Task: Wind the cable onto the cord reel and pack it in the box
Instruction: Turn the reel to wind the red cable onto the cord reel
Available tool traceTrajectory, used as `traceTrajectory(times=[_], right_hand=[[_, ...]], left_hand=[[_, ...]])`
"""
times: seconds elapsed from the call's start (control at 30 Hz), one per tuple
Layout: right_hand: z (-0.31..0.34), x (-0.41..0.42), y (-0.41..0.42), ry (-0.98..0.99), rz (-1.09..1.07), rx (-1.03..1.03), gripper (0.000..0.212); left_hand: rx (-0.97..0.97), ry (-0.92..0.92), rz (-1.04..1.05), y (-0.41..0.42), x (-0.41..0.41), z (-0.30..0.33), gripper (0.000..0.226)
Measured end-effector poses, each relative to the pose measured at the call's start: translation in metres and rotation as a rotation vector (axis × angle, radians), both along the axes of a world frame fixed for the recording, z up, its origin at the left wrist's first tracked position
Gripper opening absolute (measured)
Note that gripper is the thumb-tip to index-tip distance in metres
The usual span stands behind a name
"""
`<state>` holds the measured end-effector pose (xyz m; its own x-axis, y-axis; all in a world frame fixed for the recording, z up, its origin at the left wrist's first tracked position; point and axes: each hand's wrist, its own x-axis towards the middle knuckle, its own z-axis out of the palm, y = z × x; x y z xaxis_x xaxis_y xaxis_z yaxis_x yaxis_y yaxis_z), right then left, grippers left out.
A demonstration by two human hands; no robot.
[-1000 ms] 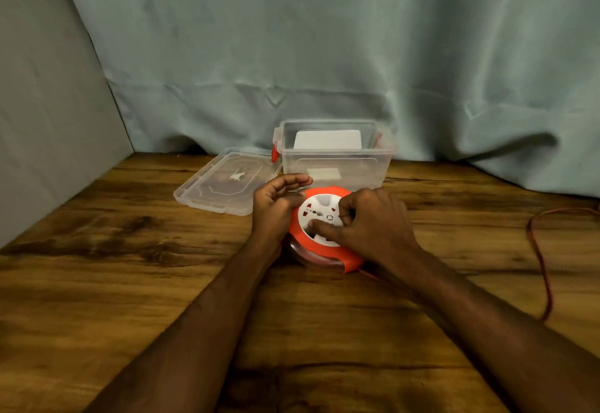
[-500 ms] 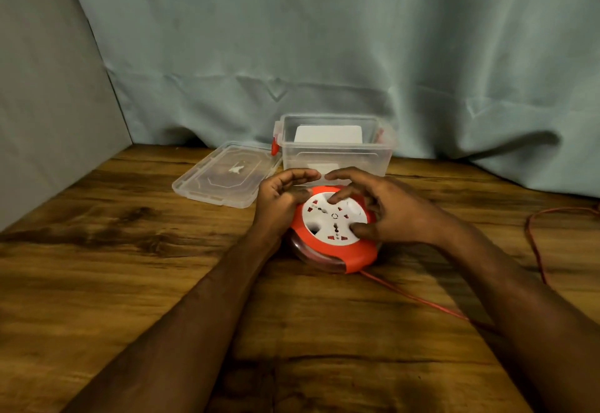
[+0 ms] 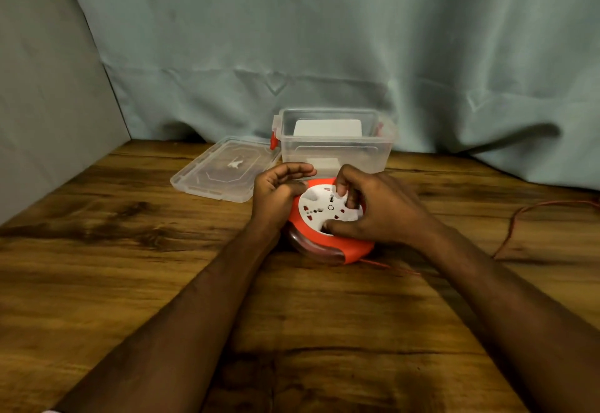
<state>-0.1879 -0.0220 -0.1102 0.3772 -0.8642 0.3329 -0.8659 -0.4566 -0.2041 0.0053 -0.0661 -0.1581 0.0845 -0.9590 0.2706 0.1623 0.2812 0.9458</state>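
moved: right hand rotated round reel face, fingers in its holes
left hand: grips reel rim
step: winding; cable slack toward right table edge
next: keep cranking, then box

Cord reel before box; lid left of box.

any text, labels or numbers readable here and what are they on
None can be read.
White label in the clear box: looks blank from here.
White mark on the lid: a blurred shape, not legible.
Cord reel socket face: only red and dark marks, no legible writing.
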Motion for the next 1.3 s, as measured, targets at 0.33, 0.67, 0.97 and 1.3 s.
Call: traceTrajectory(times=[0.33,0.67,0.97,1.3], right_hand=[[-0.008,0.017,0.003,-0.090,-0.103,-0.045,0.054],[0.015,-0.011,0.002,-0.001,0.121,0.084,0.055],[0.014,-0.018,-0.005,-0.047,0.167,0.229,0.079],[0.018,-0.013,-0.002,-0.052,0.126,0.228,0.084]], left_hand=[[0.006,-0.009,0.012,0.000,0.000,0.000,0.037],[0.003,-0.023,0.007,-0.001,-0.001,-0.001,0.037],[-0.007,-0.030,-0.002,0.002,-0.001,0.000,0.038],[-0.016,-0.061,-0.004,0.001,0.000,-0.001,0.039]])
